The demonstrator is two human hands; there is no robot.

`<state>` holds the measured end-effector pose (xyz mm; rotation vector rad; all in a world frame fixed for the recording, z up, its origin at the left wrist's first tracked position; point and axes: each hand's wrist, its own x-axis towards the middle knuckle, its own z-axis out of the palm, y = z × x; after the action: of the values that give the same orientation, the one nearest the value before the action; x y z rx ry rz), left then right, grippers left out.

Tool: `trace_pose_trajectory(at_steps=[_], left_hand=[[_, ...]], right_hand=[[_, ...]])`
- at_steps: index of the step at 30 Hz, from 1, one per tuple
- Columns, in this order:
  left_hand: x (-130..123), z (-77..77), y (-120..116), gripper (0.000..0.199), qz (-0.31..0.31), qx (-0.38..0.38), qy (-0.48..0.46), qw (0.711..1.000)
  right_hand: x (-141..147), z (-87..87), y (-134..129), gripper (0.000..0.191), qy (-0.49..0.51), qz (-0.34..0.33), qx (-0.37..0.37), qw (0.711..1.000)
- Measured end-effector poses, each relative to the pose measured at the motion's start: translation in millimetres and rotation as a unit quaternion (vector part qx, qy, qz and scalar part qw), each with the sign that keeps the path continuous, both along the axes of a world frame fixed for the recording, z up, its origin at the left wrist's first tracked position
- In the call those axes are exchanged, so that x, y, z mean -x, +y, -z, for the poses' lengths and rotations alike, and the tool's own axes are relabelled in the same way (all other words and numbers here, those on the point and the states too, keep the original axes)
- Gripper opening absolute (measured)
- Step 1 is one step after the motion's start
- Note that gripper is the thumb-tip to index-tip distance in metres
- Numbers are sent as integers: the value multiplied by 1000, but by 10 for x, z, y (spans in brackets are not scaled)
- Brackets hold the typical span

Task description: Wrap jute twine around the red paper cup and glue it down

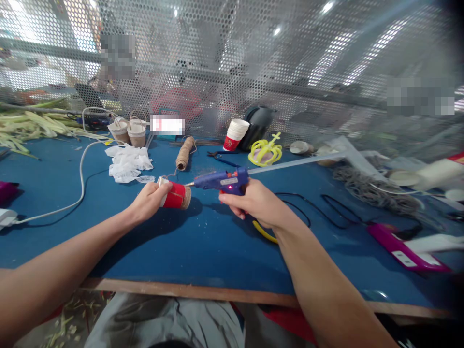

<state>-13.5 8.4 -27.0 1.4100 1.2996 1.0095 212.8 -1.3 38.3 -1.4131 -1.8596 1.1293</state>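
Red paper cup with twine wound round its base (176,195), above the blue tabletop (217,251), looks light and crushable, so the left hand (148,200) grips its white rim gently, while the right hand (259,200) clasps the blue glue gun (223,181).

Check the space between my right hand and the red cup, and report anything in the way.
Only the blue glue gun, gripped in the right hand, fills that space, its nozzle ending at or very near the red cup. Nothing else visible stands between; the twine roll lies beyond, off that line.
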Motion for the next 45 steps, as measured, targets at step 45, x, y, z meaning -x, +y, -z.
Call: trace_pose_trajectory(at_steps=[45], left_hand=[[-107,-133,-287,38,208,-150,142,956]], right_hand=[[654,198,-3,17,172,-112,-28,978]])
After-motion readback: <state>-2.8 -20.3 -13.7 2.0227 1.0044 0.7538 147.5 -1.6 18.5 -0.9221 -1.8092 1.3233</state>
